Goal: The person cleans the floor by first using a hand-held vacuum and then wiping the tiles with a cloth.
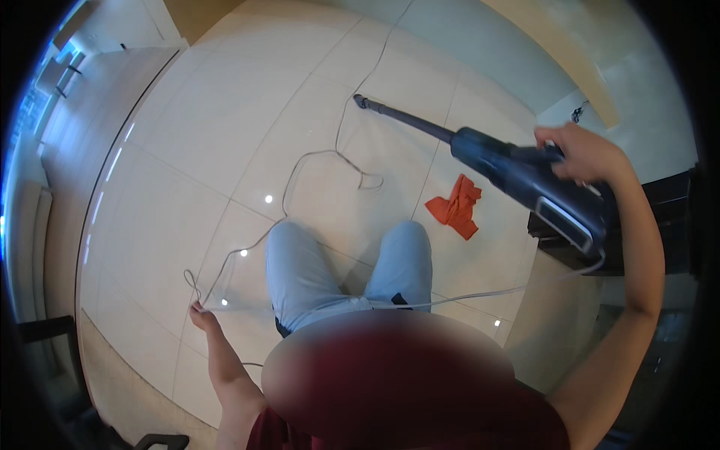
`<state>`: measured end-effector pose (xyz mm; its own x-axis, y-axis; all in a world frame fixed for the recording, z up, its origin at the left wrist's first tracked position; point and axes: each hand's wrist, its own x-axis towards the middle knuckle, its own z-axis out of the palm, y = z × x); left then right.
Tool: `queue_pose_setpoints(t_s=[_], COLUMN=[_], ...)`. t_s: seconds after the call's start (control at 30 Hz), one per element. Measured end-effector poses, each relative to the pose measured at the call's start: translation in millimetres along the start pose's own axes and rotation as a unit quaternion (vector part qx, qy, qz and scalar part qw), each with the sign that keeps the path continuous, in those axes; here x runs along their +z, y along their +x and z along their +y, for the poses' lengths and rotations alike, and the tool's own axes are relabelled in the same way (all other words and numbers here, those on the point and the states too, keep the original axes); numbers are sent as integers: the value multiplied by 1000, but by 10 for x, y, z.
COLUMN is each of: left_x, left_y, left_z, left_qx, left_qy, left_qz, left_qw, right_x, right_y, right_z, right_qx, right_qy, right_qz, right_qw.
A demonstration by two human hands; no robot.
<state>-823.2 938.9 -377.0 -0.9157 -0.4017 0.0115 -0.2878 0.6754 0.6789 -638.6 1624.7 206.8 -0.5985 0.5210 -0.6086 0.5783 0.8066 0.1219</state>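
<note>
My right hand (588, 152) grips the handle of a dark handheld vacuum cleaner (529, 174), held up at the right. Its long tube (416, 121) points away to the upper left and ends in a small nozzle (360, 101). A grey power cord (478, 295) leaves the rear of the body and crosses in front of my waist toward the left. Out at the left, my left hand (203, 318) pinches that cord, with a small loop (191, 281) standing above the fingers. More cord (289, 174) winds over the floor past my knees to the far wall.
An orange cloth (458, 208) lies crumpled on the pale tiled floor (270, 112), right of my knees. Black furniture (647, 225) stands at the right. Near the left rim are a dark frame (50, 332) and a floor track (121, 129). A wall (478, 50) rises ahead.
</note>
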Motion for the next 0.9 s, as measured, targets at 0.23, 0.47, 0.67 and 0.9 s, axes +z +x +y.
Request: queue_pose_setpoints(t_s=[0.23, 0.47, 0.67, 0.9], left_x=[427, 85, -536, -2449], left_y=[291, 544, 759, 1908], left_z=[654, 1238, 1703, 638], left_qx=[-26, 18, -33, 40], left_qy=[-324, -372, -536, -500], left_qz=[84, 163, 230, 346], left_qw=[942, 914, 812, 793], right_x=[822, 1094, 1283, 1052], right_y=[-1414, -1842, -1449, -362], right_z=[-299, -331, -399, -1048], right_qx=[-90, -146, -203, -256], right_qy=[-131, -115, -152, -85], right_qz=[87, 14, 150, 93], right_qw=[983, 982, 956, 959])
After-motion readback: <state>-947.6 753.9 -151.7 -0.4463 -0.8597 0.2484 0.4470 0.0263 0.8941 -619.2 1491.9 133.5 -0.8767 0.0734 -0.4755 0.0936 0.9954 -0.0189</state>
